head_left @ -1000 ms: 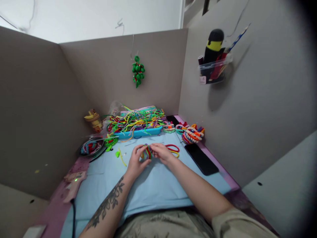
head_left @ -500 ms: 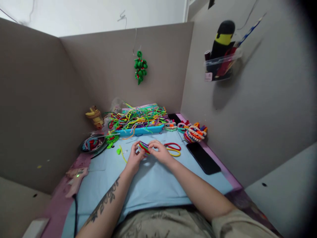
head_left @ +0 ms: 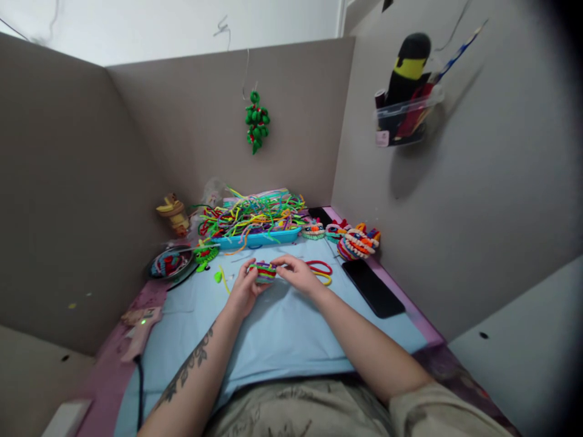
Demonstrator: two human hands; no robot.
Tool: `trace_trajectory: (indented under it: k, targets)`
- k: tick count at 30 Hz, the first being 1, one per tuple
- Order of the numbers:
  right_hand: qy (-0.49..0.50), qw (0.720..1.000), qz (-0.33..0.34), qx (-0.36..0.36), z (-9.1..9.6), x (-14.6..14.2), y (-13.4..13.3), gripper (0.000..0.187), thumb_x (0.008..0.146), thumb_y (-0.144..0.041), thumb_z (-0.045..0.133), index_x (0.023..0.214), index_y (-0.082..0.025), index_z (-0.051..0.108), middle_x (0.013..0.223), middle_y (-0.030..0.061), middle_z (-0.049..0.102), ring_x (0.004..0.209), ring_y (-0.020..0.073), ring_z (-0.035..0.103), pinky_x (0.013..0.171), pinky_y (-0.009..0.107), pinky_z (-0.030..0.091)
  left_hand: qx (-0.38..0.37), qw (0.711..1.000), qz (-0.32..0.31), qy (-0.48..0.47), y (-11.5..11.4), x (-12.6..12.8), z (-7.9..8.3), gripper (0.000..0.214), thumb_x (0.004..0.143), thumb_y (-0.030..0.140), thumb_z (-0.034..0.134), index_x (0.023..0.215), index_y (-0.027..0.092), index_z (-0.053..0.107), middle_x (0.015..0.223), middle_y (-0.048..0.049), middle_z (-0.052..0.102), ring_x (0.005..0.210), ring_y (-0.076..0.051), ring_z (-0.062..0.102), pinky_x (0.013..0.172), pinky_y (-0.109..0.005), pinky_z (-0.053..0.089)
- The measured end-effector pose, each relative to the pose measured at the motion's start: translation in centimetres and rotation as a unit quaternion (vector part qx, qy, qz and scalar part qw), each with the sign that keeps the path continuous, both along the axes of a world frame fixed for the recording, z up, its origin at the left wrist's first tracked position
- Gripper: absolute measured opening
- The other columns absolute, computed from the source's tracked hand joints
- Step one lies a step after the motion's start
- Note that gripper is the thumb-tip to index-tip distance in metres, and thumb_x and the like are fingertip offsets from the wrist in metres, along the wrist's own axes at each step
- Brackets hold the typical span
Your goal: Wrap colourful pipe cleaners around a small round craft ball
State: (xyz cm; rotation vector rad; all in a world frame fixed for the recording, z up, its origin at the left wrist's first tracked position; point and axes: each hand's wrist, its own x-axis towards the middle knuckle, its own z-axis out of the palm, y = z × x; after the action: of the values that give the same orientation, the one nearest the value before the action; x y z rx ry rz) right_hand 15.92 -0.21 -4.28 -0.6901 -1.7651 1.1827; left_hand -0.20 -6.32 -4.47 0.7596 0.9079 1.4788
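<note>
Between my hands, above the blue cloth, is a small striped piece of pipe-cleaner work [head_left: 265, 272] in purple, red, green and other colours. My left hand [head_left: 246, 287] is closed round its left side, fingers partly beneath it. My right hand [head_left: 295, 273] pinches at its right end; the fingertips' exact hold is too small to make out. Just beyond my right hand lie scissors with one red and one yellow handle [head_left: 322, 273], partly covered by the hand. To the left of my left hand are a bright green scrap [head_left: 217, 277] and a yellow pipe cleaner [head_left: 224, 280].
A blue tray [head_left: 259, 238] heaped with colourful pipe cleaners stands at the back. Finished fuzzy figures [head_left: 359, 243] and a black phone [head_left: 373, 289] lie right. A pink glue gun [head_left: 141, 334] with a lit green light and a round dish [head_left: 170, 264] sit left. Grey partitions [head_left: 228, 139] surround the table.
The striped piece has turned so its stripes run more level and more of its side shows. My right hand has shifted slightly right, to the piece's right end.
</note>
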Motion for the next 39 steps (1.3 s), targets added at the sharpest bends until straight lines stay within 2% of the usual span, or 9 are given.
trace_trajectory:
  k: [4, 8, 12, 17, 22, 26, 32, 35, 39]
  targets:
    - [-0.005, 0.999, -0.013, 0.034, -0.2, -0.3, -0.2, 0.012, 0.079, -0.027, 0.058, 0.084, -0.018, 0.065, 0.090, 0.0038, 0.062, 0.090, 0.0179, 0.056, 0.081, 0.031, 0.042, -0.001, 1.000, -0.028, -0.007, -0.2, 0.3, -0.1, 0.048, 0.072, 0.038, 0.071, 0.111, 0.024, 0.047, 0.126, -0.0083, 0.051, 0.097, -0.019, 0.061, 0.077, -0.035, 0.054]
    - [-0.010, 0.999, -0.029, 0.042, -0.2, -0.7, -0.5, 0.007, 0.078, -0.024, 0.058, 0.077, -0.019, 0.063, 0.084, 0.0026, 0.061, 0.087, 0.0172, 0.055, 0.080, 0.031, 0.042, 0.004, 0.999, -0.022, 0.030, -0.2, 0.7, -0.5, 0.056, 0.066, 0.032, 0.076, 0.113, 0.025, 0.047, 0.134, -0.0083, 0.045, 0.106, -0.021, 0.057, 0.082, -0.035, 0.051]
    - [0.015, 1.000, -0.006, 0.007, -0.1, -0.6, -0.6, 0.011, 0.079, -0.027, 0.057, 0.079, -0.018, 0.064, 0.087, 0.0037, 0.061, 0.087, 0.0176, 0.056, 0.080, 0.030, 0.042, -0.002, 0.998, -0.008, 0.056, -0.1, 0.8, -0.6, 0.058, 0.066, 0.029, 0.076, 0.116, 0.026, 0.046, 0.134, -0.0080, 0.044, 0.106, -0.020, 0.057, 0.081, -0.032, 0.050]
    - [0.046, 0.996, 0.048, -0.059, -0.4, -0.2, -0.2, 0.014, 0.077, -0.031, 0.059, 0.074, -0.018, 0.063, 0.089, 0.0038, 0.061, 0.090, 0.0178, 0.056, 0.085, 0.031, 0.040, 0.001, 0.995, -0.008, 0.100, -0.3, 0.8, -0.3, 0.066, 0.064, 0.029, 0.077, 0.122, 0.024, 0.044, 0.122, -0.0079, 0.054, 0.091, -0.017, 0.061, 0.073, -0.027, 0.049]
    - [0.058, 0.988, 0.084, -0.112, -0.4, -0.1, 0.0, 0.014, 0.070, -0.032, 0.064, 0.070, -0.018, 0.063, 0.090, 0.0032, 0.062, 0.089, 0.0180, 0.056, 0.087, 0.031, 0.038, 0.024, 0.992, -0.016, 0.123, -0.1, 0.4, -0.4, 0.070, 0.062, 0.027, 0.078, 0.124, 0.022, 0.046, 0.121, -0.0086, 0.056, 0.099, -0.020, 0.059, 0.082, -0.030, 0.048]
    - [0.038, 0.990, 0.075, -0.114, 0.1, 0.1, -0.2, 0.015, 0.067, -0.032, 0.067, 0.068, -0.018, 0.063, 0.093, 0.0040, 0.061, 0.091, 0.0193, 0.056, 0.086, 0.031, 0.039, 0.044, 0.988, -0.007, 0.145, 0.1, 0.0, -0.6, 0.072, 0.060, 0.025, 0.079, 0.124, 0.023, 0.047, 0.125, -0.0078, 0.054, 0.107, -0.022, 0.056, 0.089, -0.032, 0.046]
    - [0.010, 0.983, 0.124, -0.138, 0.4, 0.8, -0.2, 0.022, 0.063, -0.037, 0.071, 0.065, -0.017, 0.062, 0.111, 0.0066, 0.056, 0.104, 0.0225, 0.053, 0.093, 0.035, 0.037, 0.053, 0.986, -0.041, 0.155, -0.1, 0.0, -0.4, 0.071, 0.060, 0.023, 0.079, 0.125, 0.022, 0.049, 0.124, -0.0081, 0.056, 0.109, -0.024, 0.055, 0.091, -0.034, 0.045]
    - [0.008, 0.978, 0.145, -0.153, 0.2, 0.9, -0.1, 0.029, 0.061, -0.042, 0.074, 0.065, -0.016, 0.061, 0.119, 0.0078, 0.051, 0.101, 0.0222, 0.055, 0.090, 0.035, 0.039, 0.059, 0.985, -0.050, 0.152, -0.1, -0.1, -0.5, 0.072, 0.060, 0.022, 0.079, 0.126, 0.022, 0.050, 0.123, -0.0088, 0.057, 0.108, -0.025, 0.055, 0.090, -0.035, 0.045]
    - [0.015, 0.978, 0.146, -0.150, -0.1, 0.8, 0.0, 0.036, 0.060, -0.048, 0.075, 0.065, -0.016, 0.060, 0.120, 0.0083, 0.050, 0.100, 0.0219, 0.054, 0.090, 0.035, 0.039, 0.069, 0.985, -0.044, 0.150, 0.0, -0.1, -0.6, 0.072, 0.059, 0.021, 0.079, 0.125, 0.022, 0.050, 0.123, -0.0082, 0.056, 0.108, -0.024, 0.055, 0.091, -0.035, 0.045]
